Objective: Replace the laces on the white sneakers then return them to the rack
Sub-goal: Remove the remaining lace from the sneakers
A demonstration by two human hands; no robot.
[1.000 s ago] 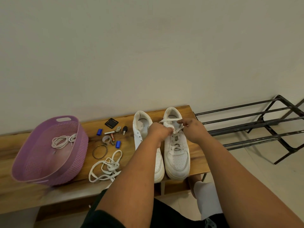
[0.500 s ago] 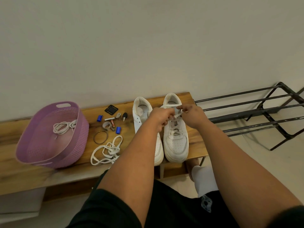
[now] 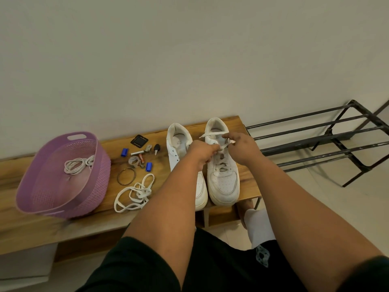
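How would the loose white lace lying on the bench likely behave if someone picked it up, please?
The loose lace would probably flop and dangle, since it lies in slack, overlapping loops on the bench. It looks flat and thin, so likely very light. Its tangled loops might snag or come up in a clump rather than as one straight strand.

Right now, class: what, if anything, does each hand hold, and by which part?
Both hands hold the lace of the right-hand sneaker: left hand and right hand each pinch a free end near the top eyelets.
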